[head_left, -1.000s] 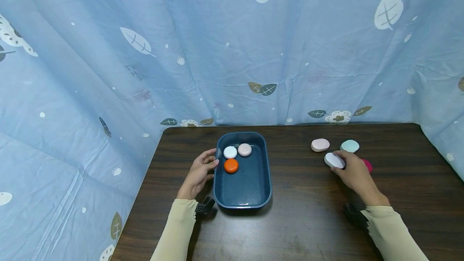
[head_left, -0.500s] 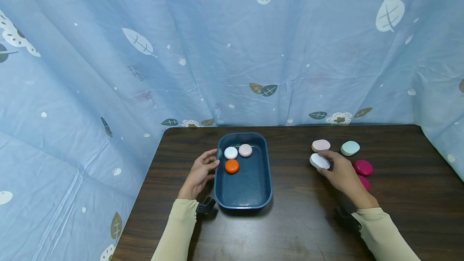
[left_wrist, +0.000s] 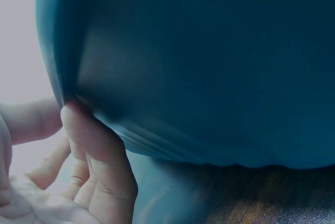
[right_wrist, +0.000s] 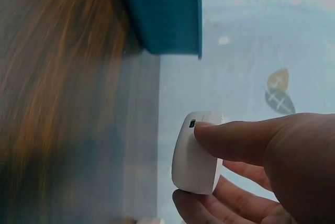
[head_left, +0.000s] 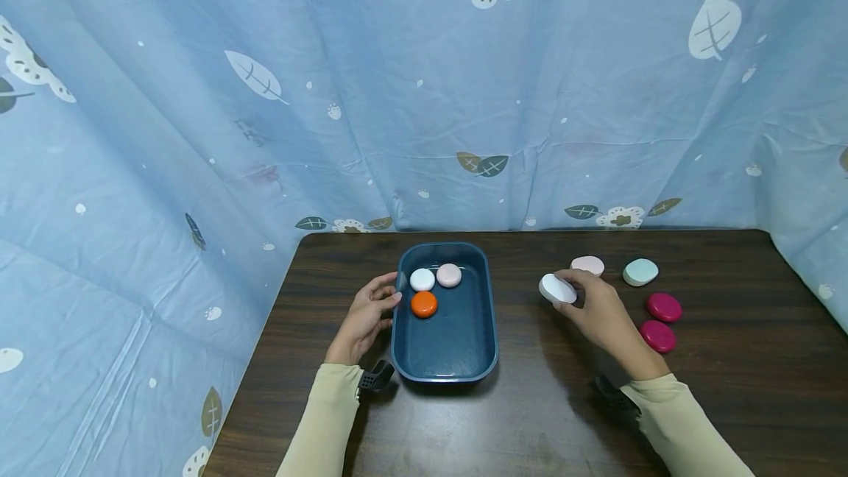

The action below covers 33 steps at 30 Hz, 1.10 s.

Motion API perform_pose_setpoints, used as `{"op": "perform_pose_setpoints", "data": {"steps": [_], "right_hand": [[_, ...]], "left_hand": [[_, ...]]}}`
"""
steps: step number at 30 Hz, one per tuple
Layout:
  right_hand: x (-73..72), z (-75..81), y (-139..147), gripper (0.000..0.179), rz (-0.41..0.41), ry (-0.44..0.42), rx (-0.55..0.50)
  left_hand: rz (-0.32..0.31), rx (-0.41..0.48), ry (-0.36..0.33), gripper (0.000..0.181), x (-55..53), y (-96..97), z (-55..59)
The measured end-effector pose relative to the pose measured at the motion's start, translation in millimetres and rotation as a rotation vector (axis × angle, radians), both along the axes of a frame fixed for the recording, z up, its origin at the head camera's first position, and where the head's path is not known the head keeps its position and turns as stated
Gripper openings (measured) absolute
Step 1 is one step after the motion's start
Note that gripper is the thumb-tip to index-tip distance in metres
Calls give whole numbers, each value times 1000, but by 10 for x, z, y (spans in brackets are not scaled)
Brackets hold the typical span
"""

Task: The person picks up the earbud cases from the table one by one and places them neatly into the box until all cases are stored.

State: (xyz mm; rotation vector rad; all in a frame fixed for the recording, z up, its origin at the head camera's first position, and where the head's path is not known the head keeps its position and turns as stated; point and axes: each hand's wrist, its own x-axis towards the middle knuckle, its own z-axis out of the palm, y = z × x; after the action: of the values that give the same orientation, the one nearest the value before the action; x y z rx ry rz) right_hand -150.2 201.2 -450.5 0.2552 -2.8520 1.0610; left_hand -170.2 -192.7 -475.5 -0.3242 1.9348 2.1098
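My right hand (head_left: 606,319) pinches a white oval soap bar (head_left: 555,289) between thumb and fingers, raised over the table right of a blue tray (head_left: 445,352). In the right wrist view the bar (right_wrist: 196,156) shows a small dark mark by the thumb tip. At the tray's left side, my left hand (head_left: 363,315) grips the rim; thumb (left_wrist: 97,135) and fingers lie on either side of the wall in the left wrist view. Inside the tray are a white round soap (head_left: 422,280), a pale pink one (head_left: 448,275) and an orange one (head_left: 424,305).
Right of the tray, a pale pink oval bar (head_left: 587,265), a mint bar (head_left: 640,271) and two magenta round soaps, the upper one (head_left: 664,307) and the lower one (head_left: 658,336), lie on the dark wooden table (head_left: 517,418). A patterned blue curtain (head_left: 397,94) hangs behind.
My right hand has carried the white oval soap bar left toward the tray, uncovering the magenta soaps. The left hand stays at the tray's rim.
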Motion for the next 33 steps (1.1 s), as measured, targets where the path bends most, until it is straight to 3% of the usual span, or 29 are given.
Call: {"op": "perform_pose_setpoints", "data": {"steps": [10, 19, 33], "right_hand": [[-20, 88, -245, 49, 52, 22, -46], [-54, 132, -463, 45, 126, 94, -110], [-116, 201, -811, 42, 190, 71, -155]], "left_hand": [[-2, -12, 0, 47, 1, -2, -9], [-4, 1, 11, 47, 0, -1, -14], [-5, 0, 5, 47, -4, -4, -16]]}}
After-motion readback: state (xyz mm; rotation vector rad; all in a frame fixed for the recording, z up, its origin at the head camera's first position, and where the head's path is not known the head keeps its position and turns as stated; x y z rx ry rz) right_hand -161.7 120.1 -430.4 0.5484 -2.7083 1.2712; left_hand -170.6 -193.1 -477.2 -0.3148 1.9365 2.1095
